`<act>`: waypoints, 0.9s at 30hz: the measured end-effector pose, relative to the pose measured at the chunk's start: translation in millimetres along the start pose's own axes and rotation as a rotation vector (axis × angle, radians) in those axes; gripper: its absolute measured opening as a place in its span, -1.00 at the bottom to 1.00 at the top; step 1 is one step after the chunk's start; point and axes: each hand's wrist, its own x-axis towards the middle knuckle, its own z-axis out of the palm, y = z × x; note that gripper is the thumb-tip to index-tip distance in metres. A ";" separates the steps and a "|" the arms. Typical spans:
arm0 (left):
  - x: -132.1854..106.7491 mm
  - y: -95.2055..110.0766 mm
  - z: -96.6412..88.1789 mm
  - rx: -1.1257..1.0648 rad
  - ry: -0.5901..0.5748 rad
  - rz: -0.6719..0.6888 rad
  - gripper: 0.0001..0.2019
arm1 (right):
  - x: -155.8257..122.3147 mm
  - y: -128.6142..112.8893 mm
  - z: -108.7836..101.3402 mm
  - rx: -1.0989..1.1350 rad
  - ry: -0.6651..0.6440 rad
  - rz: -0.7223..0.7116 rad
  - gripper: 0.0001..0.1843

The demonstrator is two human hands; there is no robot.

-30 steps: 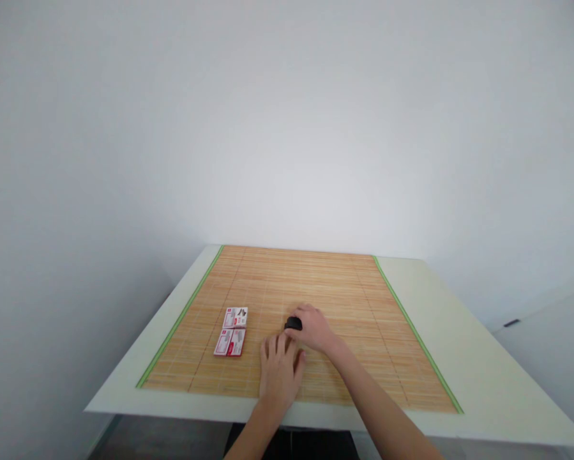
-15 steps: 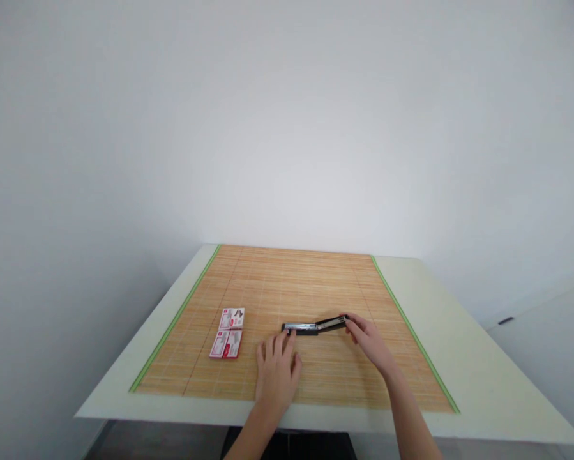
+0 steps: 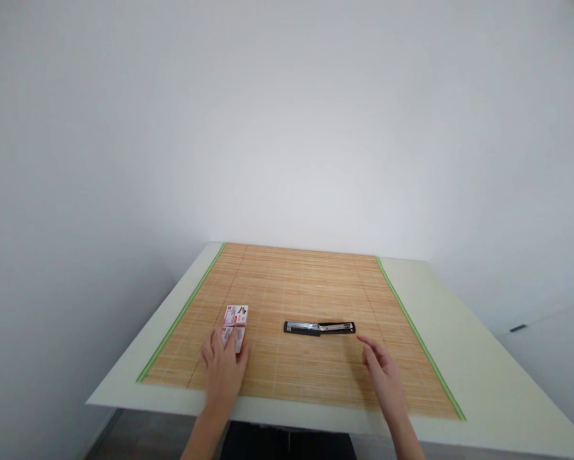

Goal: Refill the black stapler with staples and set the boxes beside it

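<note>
At my far left the white tabletop (image 3: 124, 391) shows as a bare strip; next to it runs the green left border (image 3: 186, 306) of the bamboo mat (image 3: 310, 377); on the mat my left hand (image 3: 223, 374) reaches forward, its fingers spread apart over the near red-and-white box (image 3: 239, 340), hiding much of it; I cannot tell whether my fingertips press on it; just beyond lies the far red-and-white box (image 3: 235, 314), a small dark picture printed on its top; near the middle, well apart from my left hand, the black stapler (image 3: 320, 328) lies crosswise on the mat, folded out nearly straight, silvery metal showing along both halves; just off its right end is my right hand (image 3: 386, 380), holding nothing, thumb and forefinger extended with a little gap between them, the other fingers curled; further right come the green right border (image 3: 421, 338) and a wider strip of white tabletop.
</note>
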 end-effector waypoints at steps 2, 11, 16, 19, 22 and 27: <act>-2.8 -6.0 -4.7 0.013 -0.033 0.036 -0.61 | -19.6 -7.2 8.8 0.005 -0.007 0.023 -0.34; -20.5 48.0 7.3 -0.539 -0.586 0.357 -0.44 | -64.1 3.2 83.2 0.340 -0.584 0.410 -0.13; -21.0 84.5 15.4 -0.644 -0.618 0.318 -0.35 | -58.6 13.8 79.2 0.406 -0.580 0.486 -0.23; -19.5 97.3 18.6 -0.660 -0.643 0.350 -0.38 | -56.3 6.8 67.7 0.421 -0.579 0.495 -0.39; -19.1 106.5 21.2 -0.652 -0.660 0.372 -0.39 | -53.6 -3.6 54.7 0.414 -0.644 0.487 -0.39; -21.9 108.7 21.3 -0.649 -0.659 0.389 -0.32 | -34.7 -3.0 27.4 0.301 -0.687 0.496 -0.42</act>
